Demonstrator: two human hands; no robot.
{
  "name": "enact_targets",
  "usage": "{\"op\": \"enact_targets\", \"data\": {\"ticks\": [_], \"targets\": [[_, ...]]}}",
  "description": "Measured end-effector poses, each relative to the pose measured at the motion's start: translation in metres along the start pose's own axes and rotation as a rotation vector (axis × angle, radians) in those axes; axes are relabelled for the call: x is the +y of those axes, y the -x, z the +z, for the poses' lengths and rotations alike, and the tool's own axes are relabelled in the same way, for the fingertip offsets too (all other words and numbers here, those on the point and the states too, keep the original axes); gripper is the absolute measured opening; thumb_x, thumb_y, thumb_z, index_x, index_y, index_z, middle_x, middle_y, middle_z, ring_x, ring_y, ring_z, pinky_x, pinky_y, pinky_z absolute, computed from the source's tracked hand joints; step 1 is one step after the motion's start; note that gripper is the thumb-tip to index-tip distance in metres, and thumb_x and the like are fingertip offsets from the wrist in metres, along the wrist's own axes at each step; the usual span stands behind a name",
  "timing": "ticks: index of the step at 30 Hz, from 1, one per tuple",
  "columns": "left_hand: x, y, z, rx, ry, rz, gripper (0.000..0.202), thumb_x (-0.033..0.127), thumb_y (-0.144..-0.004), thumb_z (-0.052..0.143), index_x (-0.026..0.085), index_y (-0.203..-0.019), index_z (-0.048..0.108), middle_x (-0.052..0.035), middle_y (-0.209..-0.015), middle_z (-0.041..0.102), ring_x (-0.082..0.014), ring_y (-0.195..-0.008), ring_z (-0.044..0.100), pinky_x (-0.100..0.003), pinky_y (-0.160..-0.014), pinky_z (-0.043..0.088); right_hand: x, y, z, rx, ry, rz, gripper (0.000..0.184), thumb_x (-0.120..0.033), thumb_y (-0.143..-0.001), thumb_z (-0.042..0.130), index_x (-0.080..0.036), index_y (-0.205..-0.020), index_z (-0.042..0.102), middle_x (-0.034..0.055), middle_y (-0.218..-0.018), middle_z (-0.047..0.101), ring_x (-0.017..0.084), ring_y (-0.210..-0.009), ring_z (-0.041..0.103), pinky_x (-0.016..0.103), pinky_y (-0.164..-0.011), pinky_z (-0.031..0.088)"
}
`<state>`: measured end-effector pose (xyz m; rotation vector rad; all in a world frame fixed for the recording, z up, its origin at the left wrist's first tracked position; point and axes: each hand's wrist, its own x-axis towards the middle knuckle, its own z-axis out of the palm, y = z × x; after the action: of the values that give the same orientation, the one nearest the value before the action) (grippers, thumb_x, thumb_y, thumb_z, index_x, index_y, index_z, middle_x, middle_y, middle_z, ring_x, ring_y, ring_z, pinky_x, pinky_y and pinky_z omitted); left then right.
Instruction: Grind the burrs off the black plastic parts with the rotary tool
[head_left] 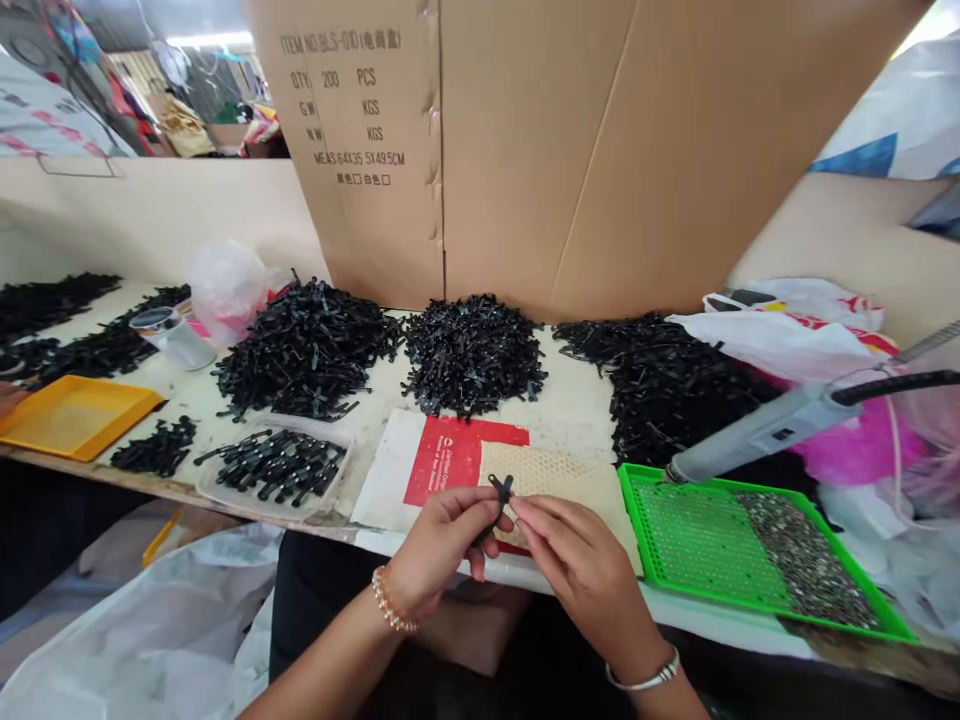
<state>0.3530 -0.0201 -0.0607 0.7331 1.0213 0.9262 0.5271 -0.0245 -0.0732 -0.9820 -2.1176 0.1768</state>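
Note:
Over the front of the table, my left hand (454, 530) is closed, pinching a small black plastic piece (502, 488) between thumb and fingers. Its top looks forked or crossed, and I cannot tell whether it is one part or two. My right hand (581, 550) meets it from the right, with thumb and fingertips pinched at the piece's side. The lower end of the piece is partly hidden by my left fingers. Beneath both hands lies a red and white printed sheet (442, 460) with a beige textured pad (547, 480) on it.
Heaps of black parts (472, 355) line the back, before a large cardboard sheet (540, 150). To the left are a clear tray (341, 480) of black pieces and a yellow tray (112, 440). A green tray (637, 540) of small metal bits sits right, under a grey electric screwdriver (765, 430).

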Motion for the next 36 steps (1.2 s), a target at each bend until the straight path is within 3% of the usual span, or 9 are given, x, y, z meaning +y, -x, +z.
{"op": "enact_targets", "data": {"ticks": [8, 17, 21, 24, 25, 28, 30, 33, 36], "targets": [[-0.002, -0.002, -0.002, 0.003, -0.052, 0.039, 0.033, 0.045, -0.069, 0.069, 0.012, -0.073, 0.065, -0.0057, -0.077, 0.063, -0.0074, -0.051, 0.048, -0.016, -0.036, 0.037, 0.001, 0.001, 0.004, -0.041, -0.005, 0.003, 0.032, -0.015, -0.095, 0.043, -0.022, -0.124, 0.056, 0.0082, -0.106, 0.065, 0.021, -0.096, 0.062, 0.036, -0.079, 0.056], [-0.016, -0.009, -0.002, 0.103, 0.030, 0.031, 0.042, 0.053, -0.066, 0.072, 0.012, -0.073, 0.069, 0.0017, -0.053, 0.050, -0.0059, -0.046, 0.039, -0.017, -0.041, 0.028, 0.000, 0.007, 0.016, -0.035, 0.061, -0.057, 0.037, -0.011, -0.095, 0.042, -0.022, -0.128, 0.053, 0.0099, -0.105, 0.064, 0.022, -0.094, 0.062, 0.037, -0.076, 0.055], [-0.014, -0.012, -0.020, 0.250, 0.017, 0.101, 0.041, 0.054, -0.066, 0.071, 0.014, -0.076, 0.069, 0.0003, -0.059, 0.057, -0.0070, -0.051, 0.041, -0.019, -0.048, 0.031, 0.015, -0.016, 0.020, -0.101, -0.156, 0.023, 0.028, -0.021, -0.094, 0.049, -0.022, -0.121, 0.057, 0.0089, -0.114, 0.061, 0.021, -0.105, 0.058, 0.036, -0.089, 0.052], [-0.006, -0.010, -0.043, 0.384, -0.034, 0.181, 0.039, 0.053, -0.066, 0.071, 0.015, -0.074, 0.068, 0.0009, -0.058, 0.058, -0.0080, -0.054, 0.041, -0.020, -0.054, 0.033, 0.048, -0.054, 0.038, -0.040, -0.223, 0.180, 0.025, -0.021, -0.095, 0.047, -0.020, -0.117, 0.058, 0.0084, -0.111, 0.061, 0.019, -0.103, 0.059, 0.033, -0.089, 0.052], [-0.004, -0.009, -0.050, 0.400, -0.045, 0.193, 0.039, 0.053, -0.066, 0.071, 0.015, -0.072, 0.067, 0.0014, -0.057, 0.057, -0.0085, -0.054, 0.041, -0.020, -0.055, 0.033, 0.062, -0.068, 0.048, -0.064, -0.175, 0.218, 0.024, -0.020, -0.094, 0.048, -0.018, -0.116, 0.058, 0.0089, -0.110, 0.061, 0.018, -0.100, 0.060, 0.032, -0.088, 0.052], [-0.003, -0.001, -0.069, 0.404, -0.062, 0.177, 0.037, 0.053, -0.067, 0.070, 0.016, -0.071, 0.067, 0.0027, -0.056, 0.055, -0.0090, -0.055, 0.042, -0.021, -0.057, 0.033, 0.098, -0.103, 0.082, -0.365, 0.095, 0.259, 0.022, -0.012, -0.089, 0.054, -0.013, -0.110, 0.062, 0.0095, -0.107, 0.062, 0.018, -0.101, 0.059, 0.029, -0.093, 0.047], [-0.008, 0.005, -0.078, 0.398, -0.052, 0.151, 0.036, 0.052, -0.067, 0.070, 0.016, -0.071, 0.066, 0.0021, -0.058, 0.056, -0.0097, -0.057, 0.045, -0.021, -0.060, 0.034, 0.112, -0.117, 0.101, -0.482, 0.199, 0.258, 0.021, -0.009, -0.085, 0.059, -0.011, -0.105, 0.064, 0.0102, -0.104, 0.062, 0.019, -0.098, 0.060, 0.028, -0.092, 0.046], [-0.017, 0.010, -0.086, 0.387, -0.018, 0.114, 0.037, 0.052, -0.068, 0.069, 0.016, -0.075, 0.067, -0.0006, -0.066, 0.062, -0.0123, -0.065, 0.052, -0.022, -0.064, 0.037, 0.118, -0.123, 0.115, -0.528, 0.279, 0.257, 0.018, -0.006, -0.084, 0.058, -0.010, -0.100, 0.065, 0.0112, -0.103, 0.061, 0.020, -0.093, 0.060, 0.028, -0.088, 0.045], [-0.022, 0.009, -0.090, 0.350, 0.005, 0.089, 0.039, 0.053, -0.070, 0.068, 0.016, -0.081, 0.068, -0.0029, -0.074, 0.066, -0.0147, -0.072, 0.056, -0.024, -0.067, 0.039, 0.117, -0.123, 0.114, -0.570, 0.357, 0.235, 0.018, -0.006, -0.086, 0.053, -0.013, -0.097, 0.065, 0.0102, -0.102, 0.059, 0.021, -0.094, 0.059, 0.028, -0.084, 0.044]]}}
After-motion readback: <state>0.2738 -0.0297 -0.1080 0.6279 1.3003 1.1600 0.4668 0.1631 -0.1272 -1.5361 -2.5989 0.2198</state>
